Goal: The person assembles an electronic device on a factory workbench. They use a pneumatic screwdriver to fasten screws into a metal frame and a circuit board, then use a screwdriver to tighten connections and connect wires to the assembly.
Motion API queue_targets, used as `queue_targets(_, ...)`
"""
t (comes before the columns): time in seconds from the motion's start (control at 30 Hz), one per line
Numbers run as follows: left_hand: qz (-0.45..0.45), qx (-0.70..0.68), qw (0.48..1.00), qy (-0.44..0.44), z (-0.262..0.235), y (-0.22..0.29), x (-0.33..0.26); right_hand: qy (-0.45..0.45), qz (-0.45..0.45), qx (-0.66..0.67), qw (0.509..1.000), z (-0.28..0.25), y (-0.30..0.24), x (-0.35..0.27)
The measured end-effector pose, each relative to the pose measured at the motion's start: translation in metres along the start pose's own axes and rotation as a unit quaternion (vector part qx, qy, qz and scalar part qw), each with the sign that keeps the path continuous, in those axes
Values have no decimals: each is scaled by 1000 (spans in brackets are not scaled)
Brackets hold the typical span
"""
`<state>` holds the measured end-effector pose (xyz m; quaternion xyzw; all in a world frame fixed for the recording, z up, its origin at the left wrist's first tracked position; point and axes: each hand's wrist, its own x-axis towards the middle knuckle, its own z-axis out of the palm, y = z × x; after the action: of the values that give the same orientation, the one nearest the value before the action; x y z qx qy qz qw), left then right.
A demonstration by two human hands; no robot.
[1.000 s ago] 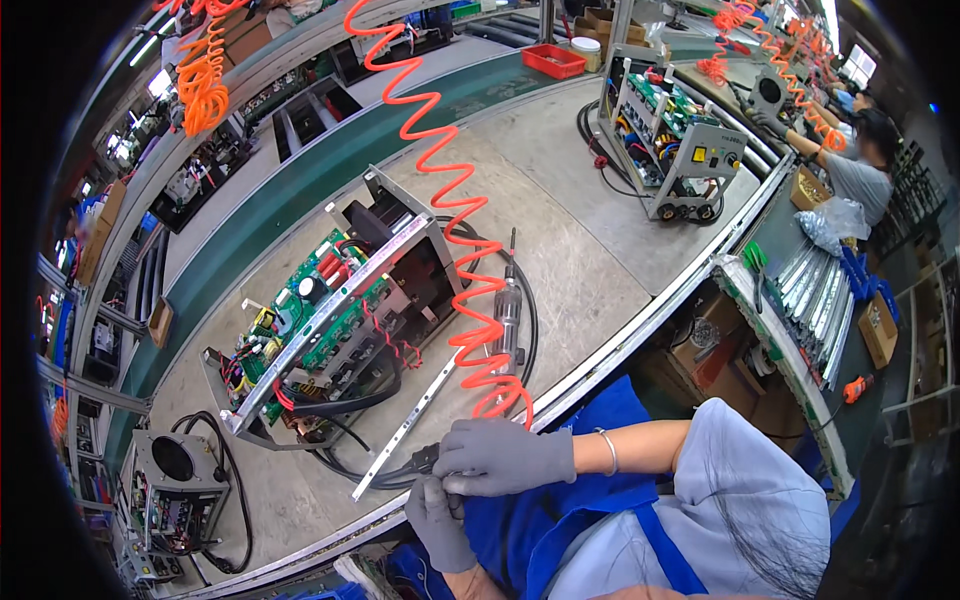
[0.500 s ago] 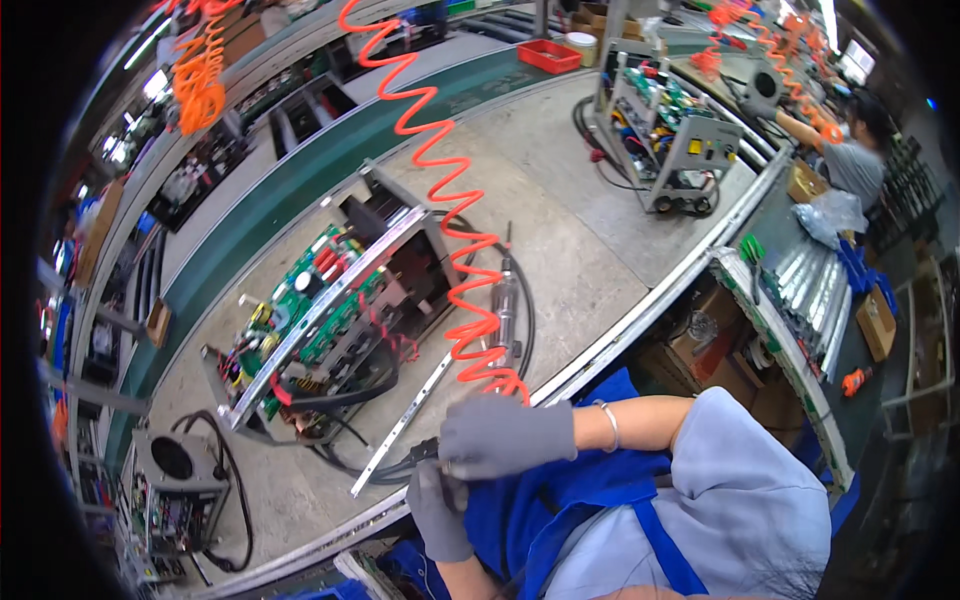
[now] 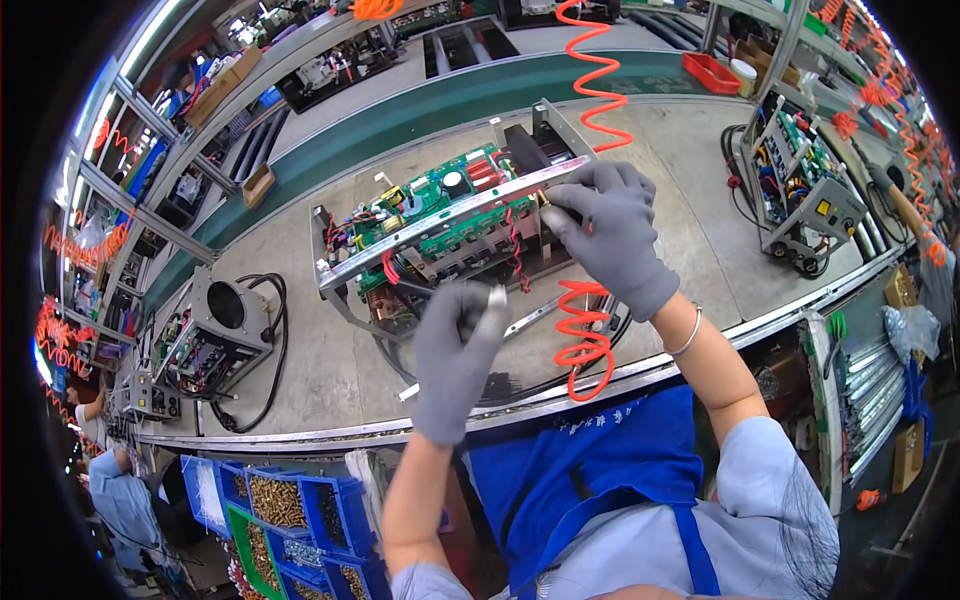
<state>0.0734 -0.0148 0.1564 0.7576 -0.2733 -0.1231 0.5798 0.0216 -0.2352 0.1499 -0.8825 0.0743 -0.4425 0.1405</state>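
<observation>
Pinching a small brass-coloured fastener [image 3: 543, 198] between thumb and forefinger, the gloved right hand [image 3: 618, 235] has a narrow grip right at the perforated metal rail [image 3: 450, 222] along the top of an open-frame electronics chassis [image 3: 352, 303]. That rail's long axis slants from lower left to upper right as seen by the wearer, and its upper right end lies just beside the right-hand fingertips, so the right hand is clearly the nearer one; whether the fastener touches the metal cannot be told. The chassis, with its green circuit board [image 3: 478, 158], stands on the grey tabletop [image 3: 310, 385], ahead of the person and mostly to the left of the right hand. The right forearm reaches up and leftward from the lower right, back of the hand uppermost, thumb below the curled forefinger. Lower down, the gloved left hand [image 3: 452, 350] hovers in front of the chassis, its forearm nearly upright in view, fingers bent loosely toward the right; a pale spot shows at one fingertip, but whether this grip holds anything cannot be made out. Below the right hand hangs a coiled orange hose [image 3: 585, 352].
</observation>
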Motion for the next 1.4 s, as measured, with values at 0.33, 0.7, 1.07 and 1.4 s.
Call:
queue_targets(0.33, 342, 444, 816, -141, 20, 42, 159, -24, 22, -33, 999, -6, 17, 8)
queue_targets(0.7, 265, 403, 819, -312, 26, 34, 191, -28, 5, -8, 1000, 5, 22, 16)
queue_targets(1.07, 276, 403, 823, -289, 26, 32, 186, -24, 24, -17, 999, 14, 18, 20)
queue_targets(1.4, 271, 394, 831, -283, 23, 30, 191, -40, 4, 15, 999, 10, 24, 33)
